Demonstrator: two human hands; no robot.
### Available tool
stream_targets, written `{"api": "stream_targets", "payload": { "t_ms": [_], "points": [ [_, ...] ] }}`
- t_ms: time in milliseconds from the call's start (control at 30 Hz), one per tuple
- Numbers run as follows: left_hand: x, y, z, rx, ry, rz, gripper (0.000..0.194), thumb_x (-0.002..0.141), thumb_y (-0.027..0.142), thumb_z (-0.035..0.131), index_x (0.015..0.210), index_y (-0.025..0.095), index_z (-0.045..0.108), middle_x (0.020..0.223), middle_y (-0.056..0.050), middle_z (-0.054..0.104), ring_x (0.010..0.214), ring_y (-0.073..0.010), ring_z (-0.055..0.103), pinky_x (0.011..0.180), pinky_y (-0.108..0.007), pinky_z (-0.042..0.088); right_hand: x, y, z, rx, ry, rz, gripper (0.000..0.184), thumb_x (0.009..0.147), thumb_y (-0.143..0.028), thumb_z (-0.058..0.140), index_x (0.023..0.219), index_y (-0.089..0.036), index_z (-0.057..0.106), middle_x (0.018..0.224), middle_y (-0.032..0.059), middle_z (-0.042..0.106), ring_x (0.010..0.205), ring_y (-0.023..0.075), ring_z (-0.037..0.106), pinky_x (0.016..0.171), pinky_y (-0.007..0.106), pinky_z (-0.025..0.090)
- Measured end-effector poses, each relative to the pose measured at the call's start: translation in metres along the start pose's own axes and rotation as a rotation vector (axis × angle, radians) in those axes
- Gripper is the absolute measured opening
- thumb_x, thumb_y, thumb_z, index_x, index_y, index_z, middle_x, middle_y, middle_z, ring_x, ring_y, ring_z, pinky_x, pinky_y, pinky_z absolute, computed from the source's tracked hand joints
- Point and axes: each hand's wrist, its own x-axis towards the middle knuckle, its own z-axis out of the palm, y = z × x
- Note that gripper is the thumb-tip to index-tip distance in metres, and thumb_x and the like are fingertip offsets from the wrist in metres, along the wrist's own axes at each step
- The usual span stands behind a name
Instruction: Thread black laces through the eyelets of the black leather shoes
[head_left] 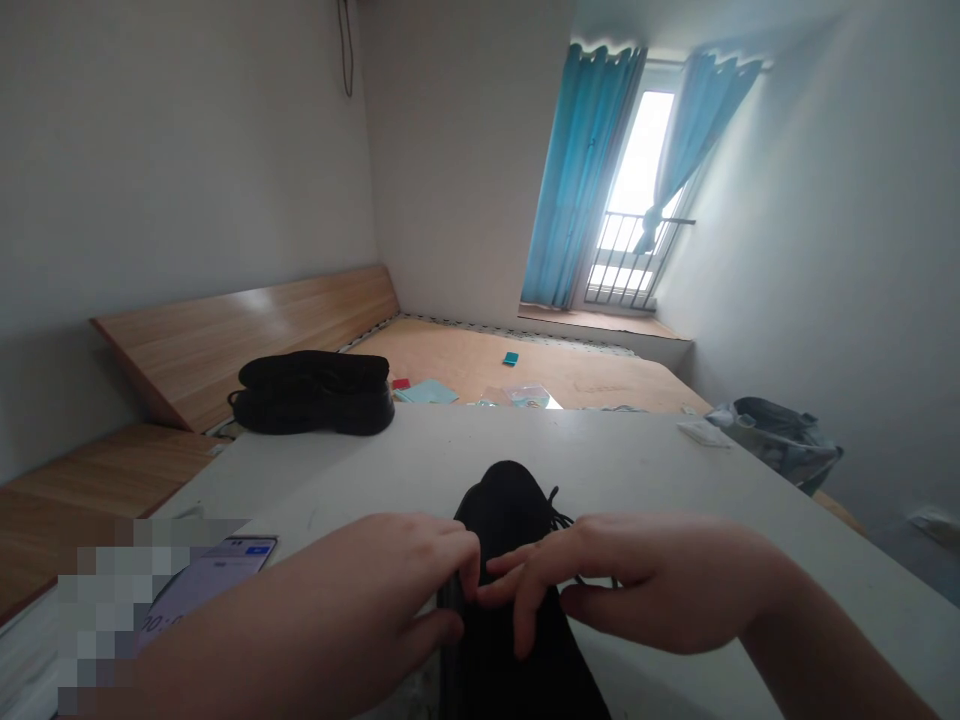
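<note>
**Both hands on the black shoe's laces, knot not yet visible**

Head view: a black shoe (504,520) lay on the white tabletop (637,470) at lower centre of the frame, its toe pointing away from the camera and its heel end running off the bottom edge. The left hand (390,580) and right hand (637,580) met over the middle of the shoe, fingertips almost touching. The left hand's fingers curled down with the thumb tucked under, pinching at something on the shoe's upper, probably a lace. The right hand's fingers were spread and bent down onto the same spot, with a thin dark lace (559,518) showing just beyond them. Whether either hand gripped a lace firmly could not be told, since the fingers hid the contact.

As a judgement, the lacing work looked to be under way and unfinished: loose lace ends stuck out at the shoe's right side, and no finished bow showed.

A second black shoe (315,392) rested on its side at the tabletop's far left edge, well apart from the hands. A phone (214,580) with a lit screen lay at lower left, near the left forearm. Beyond the tabletop were a bare wooden bed (480,360), blue curtains (577,180) and a grey bag (780,430) at right.
</note>
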Motion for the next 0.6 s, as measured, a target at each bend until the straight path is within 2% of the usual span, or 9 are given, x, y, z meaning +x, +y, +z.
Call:
{"api": "stream_targets", "payload": {
  "t_ms": [67,167,300,467,600],
  "points": [
    [-0.001,-0.001,0.0,-0.001,0.008,0.001,0.01,0.087,0.026,0.057,0.093,0.027,0.065,0.088,0.0,0.068,0.084,-0.0217,0.063,0.076,-0.029,0.045,0.0,0.002,-0.001,-0.023,-0.033,-0.01,0.061,0.073,0.012,0.037,0.119,-0.016,0.066,0.132,0.0041,0.061,0.126,0.0165,0.053,0.106,0.029,0.04],
    [-0.001,-0.002,0.0,-0.011,0.01,0.007,0.01,0.088,0.028,0.056,0.093,0.027,0.065,0.087,0.0,0.069,0.083,-0.0216,0.063,0.075,-0.029,0.045,-0.004,0.0,0.0,-0.12,-0.03,0.047,0.067,0.07,0.013,0.04,0.124,-0.021,0.063,0.138,0.0017,0.056,0.132,0.0194,0.047,0.109,0.033,0.038],
    [0.0,-0.003,0.0,-0.012,0.0,0.002,0.009,0.086,0.028,0.058,0.092,0.028,0.065,0.088,0.0,0.069,0.083,-0.0217,0.064,0.074,-0.029,0.045,-0.008,-0.004,0.002,-0.143,-0.024,0.059,0.069,0.072,0.013,0.035,0.126,-0.02,0.06,0.137,0.0026,0.056,0.13,0.0165,0.049,0.107,0.03,0.04],
    [0.0,-0.001,-0.002,-0.015,-0.017,-0.007,0.015,0.084,0.023,0.06,0.095,0.031,0.066,0.093,0.003,0.07,0.089,-0.0215,0.065,0.074,-0.028,0.044,-0.006,-0.002,0.006,-0.17,-0.058,0.021,0.069,0.075,0.011,0.039,0.132,-0.023,0.057,0.142,0.0011,0.052,0.137,0.0156,0.04,0.11,0.03,0.035],
    [0.0,0.0,-0.004,0.005,-0.025,-0.005,0.012,0.083,0.022,0.061,0.093,0.029,0.065,0.093,0.003,0.07,0.089,-0.0219,0.064,0.073,-0.029,0.044,-0.002,0.0,0.011,-0.191,-0.001,0.019,0.06,0.081,0.005,0.038,0.124,-0.028,0.065,0.136,-0.0001,0.059,0.122,0.0178,0.056,0.105,0.033,0.039]
  ]
}}
